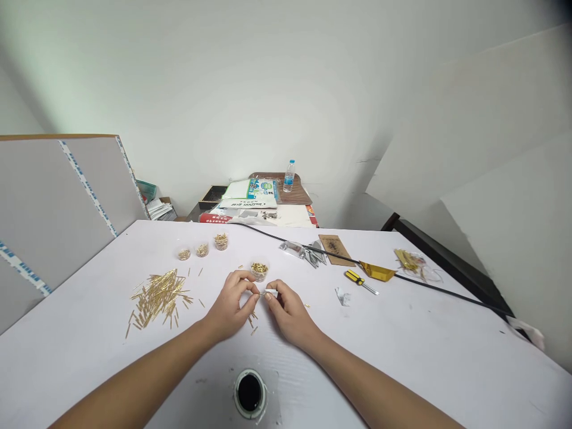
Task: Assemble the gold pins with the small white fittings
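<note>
My left hand (233,305) and my right hand (289,311) meet over the middle of the white table, fingertips almost touching. Thumb and forefinger of the left are closed on a thin gold pin (262,293), partly hidden by the fingertips. The right pinches a small white piece (271,292) at the pin's other end; its exact shape is hard to make out. Just behind the fingers stands a clear cup of small gold parts (260,269). A few loose gold pins (253,322) lie under the left hand, and a large heap of gold pins (161,295) spreads farther left.
Three small clear cups of parts (202,249) stand at the back left. A jar of black liquid (249,393) is near the front. To the right lie a yellow-black screwdriver (361,282), a brown paper packet (335,250) and a long black cable (429,285). A grey panel (67,196) borders the left.
</note>
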Demonstrator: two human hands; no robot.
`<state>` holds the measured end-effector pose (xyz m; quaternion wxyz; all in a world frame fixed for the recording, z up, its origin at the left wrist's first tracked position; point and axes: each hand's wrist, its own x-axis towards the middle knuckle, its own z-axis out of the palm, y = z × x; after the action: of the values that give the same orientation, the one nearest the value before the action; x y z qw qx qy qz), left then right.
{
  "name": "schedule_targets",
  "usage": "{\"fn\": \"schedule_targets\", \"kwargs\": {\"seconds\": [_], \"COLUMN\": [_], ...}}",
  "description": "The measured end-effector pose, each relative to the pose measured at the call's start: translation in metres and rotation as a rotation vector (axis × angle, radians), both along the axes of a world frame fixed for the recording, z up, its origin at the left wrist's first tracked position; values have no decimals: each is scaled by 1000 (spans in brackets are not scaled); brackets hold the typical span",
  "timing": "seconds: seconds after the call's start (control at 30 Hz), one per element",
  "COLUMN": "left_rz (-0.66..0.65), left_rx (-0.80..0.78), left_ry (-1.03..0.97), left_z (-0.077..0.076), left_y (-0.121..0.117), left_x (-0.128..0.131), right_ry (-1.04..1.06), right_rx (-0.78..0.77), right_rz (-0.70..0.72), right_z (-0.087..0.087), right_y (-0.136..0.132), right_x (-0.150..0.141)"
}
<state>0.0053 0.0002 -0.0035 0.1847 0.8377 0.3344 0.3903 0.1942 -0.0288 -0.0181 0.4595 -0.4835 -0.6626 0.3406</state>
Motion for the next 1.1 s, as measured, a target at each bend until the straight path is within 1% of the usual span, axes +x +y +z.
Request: {"fn": "schedule_targets", "kwargs": {"seconds": [0.3, 0.47, 0.63, 0.77, 0.83, 0.93, 1.1], "left_rz": [-5, -11, -43, -58, -53, -41, -27], "left_rx": [4, 44, 125, 124, 97, 49, -6], "left_ry": [-15, -4, 75, 87, 61, 27, -44], "left_z": [0, 3, 7, 5, 5, 5, 6], "left_y": [0, 0, -1, -1, -1, -2, -3], "left_x": [0, 2, 3, 2, 3, 4, 7], "right_ry": [-46, -136, -185, -196, -179, -116, 23], "right_rx": [-4, 89, 180, 211, 186, 100, -3], "right_rz": [-34, -62, -86, -85, -89, -95, -52], "right_z": [5, 1, -2, -1, 0, 3, 5], "right_y": [-2, -2, -5, -6, -6, -4, -2], "right_x": [-2, -3, -4, -5, -4, -3, -1]}}
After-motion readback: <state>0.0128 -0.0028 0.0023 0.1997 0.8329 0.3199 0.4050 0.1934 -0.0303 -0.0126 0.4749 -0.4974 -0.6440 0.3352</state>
